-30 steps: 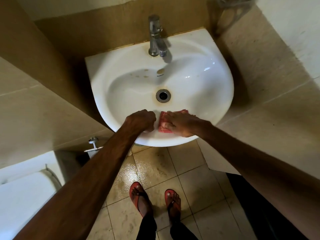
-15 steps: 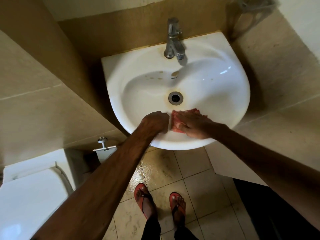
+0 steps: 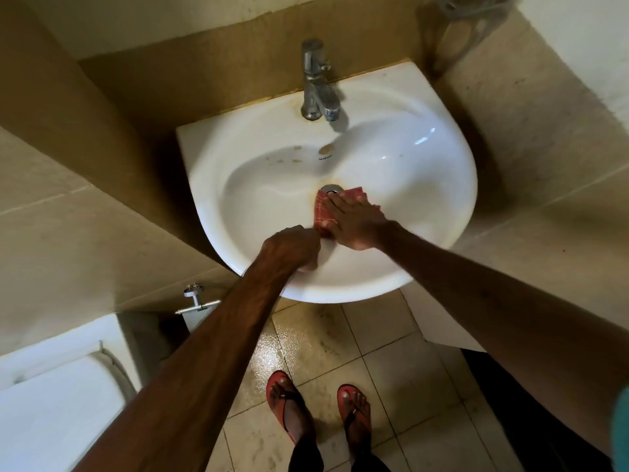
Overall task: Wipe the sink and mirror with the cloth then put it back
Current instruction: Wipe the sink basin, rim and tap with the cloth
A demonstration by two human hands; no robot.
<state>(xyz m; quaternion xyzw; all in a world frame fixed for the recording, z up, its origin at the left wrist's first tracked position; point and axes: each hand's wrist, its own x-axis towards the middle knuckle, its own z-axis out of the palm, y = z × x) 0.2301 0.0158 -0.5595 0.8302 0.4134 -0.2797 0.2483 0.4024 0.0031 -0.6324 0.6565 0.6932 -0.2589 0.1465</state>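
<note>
Sliding up from the front rim, the right hand [image 3: 354, 223] now presses the red checked cloth [image 3: 321, 208] flat-fingered inside the white sink [image 3: 425, 185], the cloth's far edge touching the drain [image 3: 331, 188]. The left hand [image 3: 289, 247] rests on the rim, fingers curled, holding nothing.

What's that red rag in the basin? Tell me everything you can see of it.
The cloth is a small red rag with a thin pale check, seemingly soft woven fabric, bunched flat. It lies inside the white sink, on the bowl's near slope, its far edge reaching the drain. The right hand presses it down with straight fingers, covering its middle. Its near corner ends beside the left hand; contact there is unclear.
</note>
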